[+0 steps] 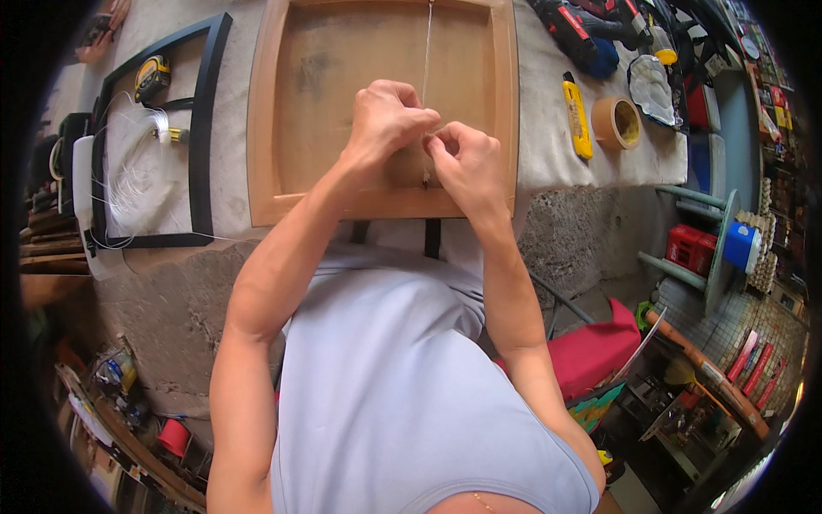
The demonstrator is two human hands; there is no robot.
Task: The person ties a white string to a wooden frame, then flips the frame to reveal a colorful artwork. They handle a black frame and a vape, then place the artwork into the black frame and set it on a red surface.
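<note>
A wooden frame [265, 111] with a brown back panel [334, 51] lies flat on the cloth-covered work surface before me. A thin white string [427, 51] runs along the right part of the panel, from the far side toward a small dark fixing [425, 183] near the close rail. My left hand [387, 120] is closed over the string, thumb and fingers pinched together. Just to its right, my right hand [469, 164] pinches at the same string. The fingertips of both hands nearly meet, and they hide the bit of string between them.
At left a black frame [205, 111] holds a coiled clear line [141, 184] and a yellow-black tape measure [152, 79]. A yellow utility knife [578, 118], a tape roll [615, 122] and power tools [582, 34] lie at right. Another person's hand [103, 30] shows at far left.
</note>
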